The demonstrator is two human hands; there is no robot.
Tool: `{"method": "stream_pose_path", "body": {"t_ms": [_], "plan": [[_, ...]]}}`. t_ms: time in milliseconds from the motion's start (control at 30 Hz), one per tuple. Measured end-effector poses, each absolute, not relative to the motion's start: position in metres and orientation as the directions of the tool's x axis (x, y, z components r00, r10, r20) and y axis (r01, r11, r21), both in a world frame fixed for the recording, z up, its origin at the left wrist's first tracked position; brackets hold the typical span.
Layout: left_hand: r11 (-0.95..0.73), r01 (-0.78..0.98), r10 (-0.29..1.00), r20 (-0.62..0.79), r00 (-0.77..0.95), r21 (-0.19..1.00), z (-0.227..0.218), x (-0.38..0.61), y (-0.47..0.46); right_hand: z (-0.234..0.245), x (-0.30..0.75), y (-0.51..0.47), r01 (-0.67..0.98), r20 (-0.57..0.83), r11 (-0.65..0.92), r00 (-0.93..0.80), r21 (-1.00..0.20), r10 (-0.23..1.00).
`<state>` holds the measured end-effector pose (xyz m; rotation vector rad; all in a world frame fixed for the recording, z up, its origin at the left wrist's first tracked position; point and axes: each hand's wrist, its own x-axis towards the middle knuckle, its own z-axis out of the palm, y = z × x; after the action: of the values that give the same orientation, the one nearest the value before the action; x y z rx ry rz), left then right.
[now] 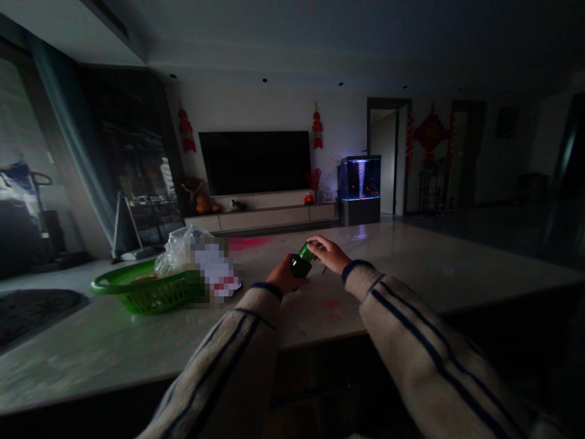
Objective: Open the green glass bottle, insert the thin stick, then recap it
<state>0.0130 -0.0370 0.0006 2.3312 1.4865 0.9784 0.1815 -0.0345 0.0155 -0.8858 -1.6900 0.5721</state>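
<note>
A small, dark green glass-like bottle [300, 266] is tilted above the table, its narrow end pointing up and to the right. My left hand [282, 275] wraps round the wide body of it. At the narrow upper end, the fingers of my right hand [329, 252] are closed on the bottle's neck. Whether a cap sits under those fingers is too dark to see. Pinkish red marks [333, 303] show on the tabletop just below the hands.
The pale, glossy table [411, 262] stretches out in front of me. To the left stands a green plastic basket [150, 292] with a clear plastic bag [176, 250]. Beside it is a blurred white packet [214, 268]. A lit fish tank [360, 180] and a television [256, 163] are farther back.
</note>
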Motion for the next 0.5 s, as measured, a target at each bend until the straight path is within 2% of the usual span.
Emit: {"method": "stream_pose_path", "body": {"t_ms": [200,500], "plan": [[-0.462,0.72,0.873,0.408,0.267,0.518,0.0013,0.0143,-0.0382,0.0169,0.1831,-0.0328,0.257,0.651,0.66,-0.132,-0.706,0.748],[-0.479,0.708,0.864,0.42,0.277,0.519,0.0004,0.0131,-0.0359,0.0159,0.1844,-0.0273,0.208,0.658,0.662,-0.095,-0.72,0.747]]}}
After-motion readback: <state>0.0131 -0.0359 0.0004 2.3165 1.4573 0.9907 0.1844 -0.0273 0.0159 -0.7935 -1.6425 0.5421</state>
